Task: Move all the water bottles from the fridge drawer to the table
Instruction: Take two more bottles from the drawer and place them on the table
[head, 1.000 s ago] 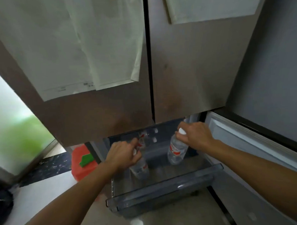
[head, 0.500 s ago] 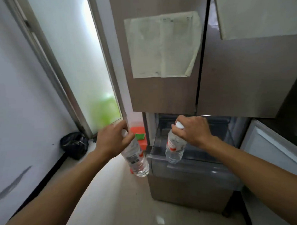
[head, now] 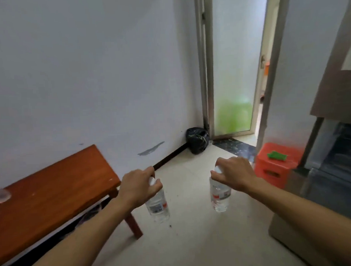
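Clear plastic, white-capped: left bottle (head: 158, 208), at 7 o'clock, hangs from the left hand (head: 137, 189) curled round its neck, and right bottle (head: 220, 197), at 5 o'clock, from the right hand (head: 234, 175) likewise, both above the floor (head: 194, 241) between table (head: 43, 193) at 8 o'clock and fridge drawer (head: 339, 167) at 3 o'clock.

We see a wooden table (head: 53, 189) with a blurred clear thing (head: 0, 195) at its left edge. On the floor (head: 194, 241) stand a black bag (head: 197, 140) and an orange stool (head: 271, 168).
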